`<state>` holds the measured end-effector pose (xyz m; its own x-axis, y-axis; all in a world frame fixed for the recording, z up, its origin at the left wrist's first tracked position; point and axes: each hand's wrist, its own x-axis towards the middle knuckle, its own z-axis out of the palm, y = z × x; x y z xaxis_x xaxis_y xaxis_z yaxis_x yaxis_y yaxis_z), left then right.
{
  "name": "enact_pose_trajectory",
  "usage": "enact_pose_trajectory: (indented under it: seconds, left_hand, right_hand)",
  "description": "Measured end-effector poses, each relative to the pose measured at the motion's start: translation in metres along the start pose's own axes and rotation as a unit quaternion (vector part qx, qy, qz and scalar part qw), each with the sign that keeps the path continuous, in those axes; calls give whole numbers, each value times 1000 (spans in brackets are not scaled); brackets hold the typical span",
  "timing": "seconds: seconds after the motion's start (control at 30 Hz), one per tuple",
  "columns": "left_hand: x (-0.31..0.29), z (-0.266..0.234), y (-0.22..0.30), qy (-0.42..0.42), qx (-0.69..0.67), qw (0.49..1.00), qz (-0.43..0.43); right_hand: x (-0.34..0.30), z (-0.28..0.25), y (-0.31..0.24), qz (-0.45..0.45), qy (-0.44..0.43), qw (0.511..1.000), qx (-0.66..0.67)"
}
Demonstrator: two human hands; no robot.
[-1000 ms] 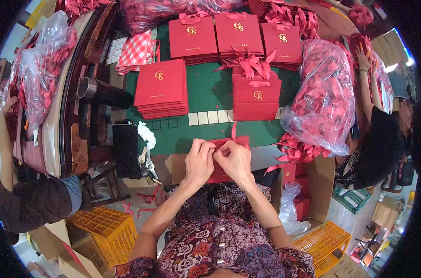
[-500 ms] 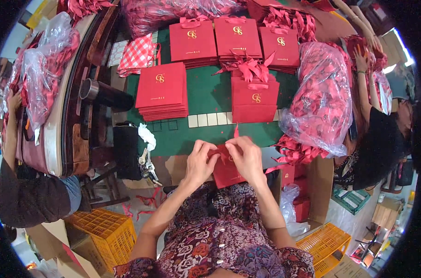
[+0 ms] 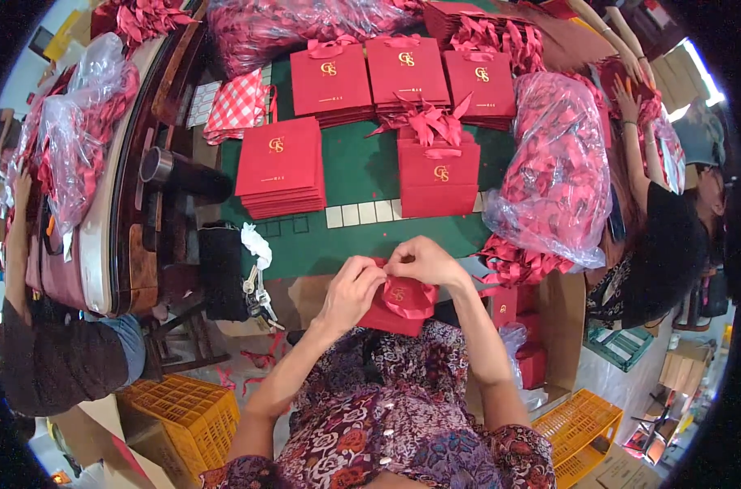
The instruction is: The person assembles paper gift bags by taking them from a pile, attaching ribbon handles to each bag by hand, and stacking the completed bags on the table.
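Observation:
A small red paper gift bag lies over my lap at the table's near edge. My left hand pinches at the bag's top edge with thumb and fingers together. Right beside it, the fingertips of my right hand close on an end of red ribbon, almost touching the left fingertips. From there the ribbon hangs in a loop over the bag's front. What exactly lies between the left fingertips is hidden. A similar bag with a ribbon handle, the front bag, stands beyond my hands on the green table.
Stacked red bags and several more piles cover the green table. A clear plastic sack of red ribbons bulges at the right. Keys and a dark tumbler lie left. Yellow crates flank me. Other people work on both sides.
The ribbon that stood up above my right hand now loops down over the bag's front. My right hand has drawn closer to the left, and the view has shifted slightly.

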<state>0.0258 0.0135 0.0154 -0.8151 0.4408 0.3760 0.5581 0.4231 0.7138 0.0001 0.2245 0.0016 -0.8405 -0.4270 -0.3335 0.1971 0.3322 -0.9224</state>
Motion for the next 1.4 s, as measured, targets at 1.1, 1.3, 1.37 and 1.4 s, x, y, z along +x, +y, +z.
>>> enact_pose_trajectory:
  seconds: [1.1,1.3,1.37,1.4]
  left_hand:
    - [30,36,-28,33,-12,975,-219]
    - [28,43,-26,30,-76,976,-201]
    - [28,43,-27,18,-65,978,-195]
    - [28,41,-26,7,-52,981,-189]
  right_hand:
    - [-8,-1,17,19,269,962,38]
    - [-6,3,19,8,189,970,153]
    - [-7,3,19,5,180,969,170]
    - [-6,3,19,5,179,969,171]
